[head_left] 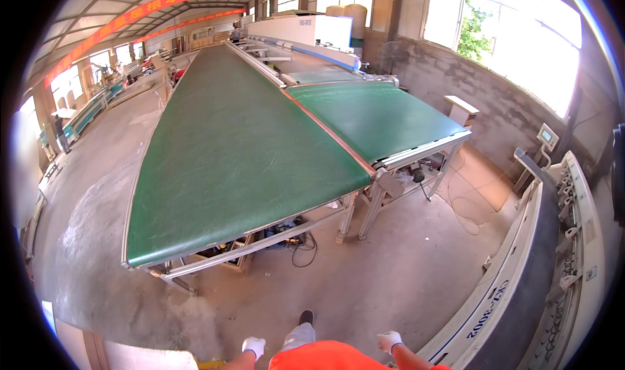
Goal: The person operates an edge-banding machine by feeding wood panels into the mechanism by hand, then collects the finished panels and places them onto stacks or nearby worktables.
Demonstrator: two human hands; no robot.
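Observation:
My left hand point(254, 347), in a white glove, hangs low beside my grey-trousered leg with its fingers curled in. On the other side my right hand point(390, 341), gloved in white too, is closed loosely near the light-coloured machine point(465, 324) on the right. Neither hand shows anything in it, and both are apart from the things around. Ahead stands a long green conveyor belt point(241, 155) on a metal frame, with its near end a few steps from me. A shorter green belt point(384, 119) adjoins its right side.
Cables and parts lie beneath the long belt near a wooden box point(234, 259). Loose wires run over the floor by a brown board point(482, 178). A control panel point(547, 136) stands by the right wall. A pale board point(150, 357) is at my lower left.

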